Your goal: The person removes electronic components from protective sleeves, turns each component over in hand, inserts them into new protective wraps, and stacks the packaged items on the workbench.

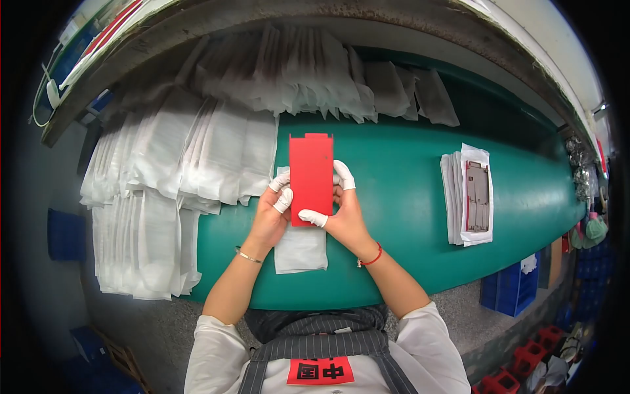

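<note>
A flat red rectangular panel (pixel 311 177), with small tabs along its far edge, is held up over the green table. My left hand (pixel 270 213) grips its left edge, with white finger cots on the thumb and a finger. On the other side my right hand (pixel 341 210), also in white finger cots, has its thumb across the panel's near right corner and its fingers at the right edge. Below the panel, a white pouch (pixel 300 253) lies flat on the table, partly covered by the panel and my hands.
Rows of white pouches (pixel 141 243) fill the left and back of the green table (pixel 387 157). At right, a dark frame-like part (pixel 478 197) lies on a small stack of pouches (pixel 449 197). A shelf edge (pixel 315 12) arches overhead. Blue bins (pixel 508 289) and red stools (pixel 528 358) stand below right.
</note>
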Tool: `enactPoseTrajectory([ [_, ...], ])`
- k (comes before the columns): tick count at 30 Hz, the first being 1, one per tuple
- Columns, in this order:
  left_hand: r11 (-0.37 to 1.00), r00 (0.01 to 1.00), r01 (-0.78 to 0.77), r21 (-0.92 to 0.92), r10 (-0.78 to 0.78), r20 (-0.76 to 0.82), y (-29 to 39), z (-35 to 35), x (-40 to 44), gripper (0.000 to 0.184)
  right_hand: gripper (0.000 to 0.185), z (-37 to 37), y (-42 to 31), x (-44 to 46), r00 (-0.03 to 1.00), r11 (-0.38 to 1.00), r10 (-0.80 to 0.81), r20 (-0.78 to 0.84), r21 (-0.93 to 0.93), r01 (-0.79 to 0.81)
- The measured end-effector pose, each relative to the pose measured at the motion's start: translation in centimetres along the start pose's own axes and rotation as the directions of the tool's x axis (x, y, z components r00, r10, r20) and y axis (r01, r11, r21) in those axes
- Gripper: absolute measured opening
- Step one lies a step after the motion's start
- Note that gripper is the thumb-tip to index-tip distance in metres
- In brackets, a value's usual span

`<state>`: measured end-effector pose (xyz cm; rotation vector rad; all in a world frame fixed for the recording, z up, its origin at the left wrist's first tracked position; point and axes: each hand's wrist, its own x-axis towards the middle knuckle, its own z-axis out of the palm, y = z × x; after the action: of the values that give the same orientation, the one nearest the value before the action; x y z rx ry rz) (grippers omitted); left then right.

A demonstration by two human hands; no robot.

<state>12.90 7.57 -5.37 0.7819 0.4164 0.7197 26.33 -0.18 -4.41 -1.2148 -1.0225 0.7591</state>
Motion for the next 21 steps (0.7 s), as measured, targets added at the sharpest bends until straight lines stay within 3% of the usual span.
enactPoseTrajectory([
  [2,1.0,1.0,-0.008,0.028,0.009,-0.016,-0.5,0.7,-0.3,0.032,0.089,0.0,0.1,-0.1,0.998,0.996,-0.042,-0.043,-0.075,0.039],
  [4,0.999,1.0,-0.007,0.046,0.008,-0.009,-0.9,0.5,-0.2,0.03,0.086,-0.4,0.3,0.1,0.994,0.986,0.094,-0.046,-0.131,-0.1],
  [6,0.999,1.0,-0.002,0.044,0.002,0.002,-1.2,0.5,-0.2,0.029,0.076,-0.4,0.0,0.3,0.997,0.988,0.013,-0.081,-0.15,-0.025],
  [8,0.999,1.0,0.01,0.045,-0.01,0.005,-1.3,0.8,-0.4,0.029,0.067,-0.5,0.0,0.5,0.99,0.996,0.093,-0.107,0.012,-0.092],
  [12,0.998,0.998,0.051,0.033,-0.052,0.029,-1.6,1.2,-0.6,0.03,0.029,-0.6,0.8,1.0,0.948,0.985,0.122,-0.295,0.152,-0.08],
  [17,0.994,0.993,0.112,-0.003,-0.112,0.023,-1.9,1.1,-0.2,0.03,0.022,-2.7,0.7,2.0,0.94,0.979,-0.045,-0.338,-0.204,-0.027],
  [18,0.994,0.994,0.111,-0.009,-0.111,0.015,-1.9,0.8,-0.1,0.03,0.06,-3.5,-0.2,1.7,0.948,0.947,0.139,-0.286,-0.243,-0.212],
  [20,0.994,0.994,0.105,-0.018,-0.105,-0.002,-1.9,0.8,-0.1,0.029,0.105,-3.6,-0.4,1.9,0.957,0.787,-0.263,-0.123,-0.601,0.139],
  [21,0.994,0.994,0.105,-0.017,-0.106,-0.002,-2.0,0.8,-0.1,0.029,0.133,-3.7,0.0,1.7,0.967,0.737,-0.252,0.029,-0.642,0.211],
])
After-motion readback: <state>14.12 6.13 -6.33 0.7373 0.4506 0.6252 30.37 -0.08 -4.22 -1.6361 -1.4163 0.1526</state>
